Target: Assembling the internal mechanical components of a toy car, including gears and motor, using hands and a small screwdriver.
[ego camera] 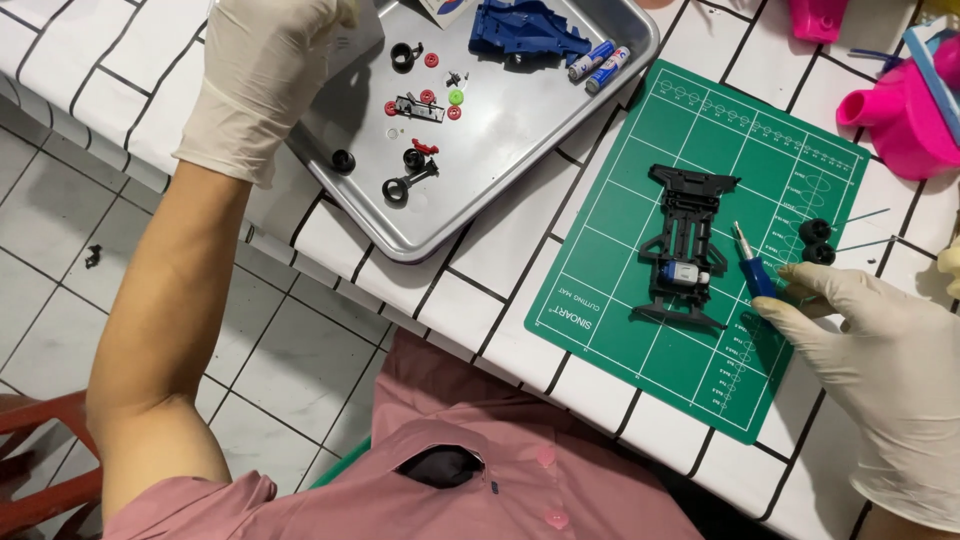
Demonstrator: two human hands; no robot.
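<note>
A black plastic toy-car chassis [685, 248] lies on the green cutting mat [640, 330] at the right centre of the frame, with a small silver-and-blue motor seated near its lower end. It carries no wheels and no body, so the build looks only partly along.

Two black rubber tyres [816, 241] sit just to its right on the mat. The blue plastic car body [525, 28] and two blue-and-white batteries [598, 62] wait on the shallow silver metal tray [560, 140] at the upper centre. Loose red, green and black gears and wheel hubs [420, 120] lie scattered on that tray, apparently not yet fitted.

The gloved right hand [880, 350], at the lower right, rests on the mat with fingers loosely curled, its fingertips touching the blue-handled screwdriver [752, 265] beside the chassis; a firm grip cannot be confirmed. The gloved left hand [265, 70], at the upper left, reaches over the tray's edge, its fingers out of view, so I cannot tell whether it holds anything.
</note>
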